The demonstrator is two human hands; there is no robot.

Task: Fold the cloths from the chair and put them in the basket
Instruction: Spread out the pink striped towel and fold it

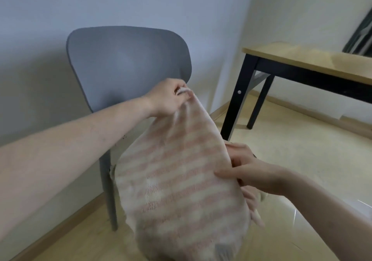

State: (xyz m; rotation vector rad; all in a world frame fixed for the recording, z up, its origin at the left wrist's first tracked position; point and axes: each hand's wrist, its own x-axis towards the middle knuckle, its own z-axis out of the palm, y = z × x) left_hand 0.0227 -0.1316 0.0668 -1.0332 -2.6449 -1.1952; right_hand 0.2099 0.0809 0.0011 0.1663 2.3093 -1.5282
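A pink and cream striped cloth (177,180) hangs in the air in front of the grey chair (128,59). My left hand (169,97) pinches its top corner up by the chair back. My right hand (247,172) grips the cloth's right edge lower down, thumb on the front and fingers behind. The cloth hides the chair seat. No basket is in view.
A wooden table (314,61) with black legs stands to the right, by the wall. A dark object (360,37) leans on the wall behind it. The floor (291,144) is pale wood with a skirting board along the wall.
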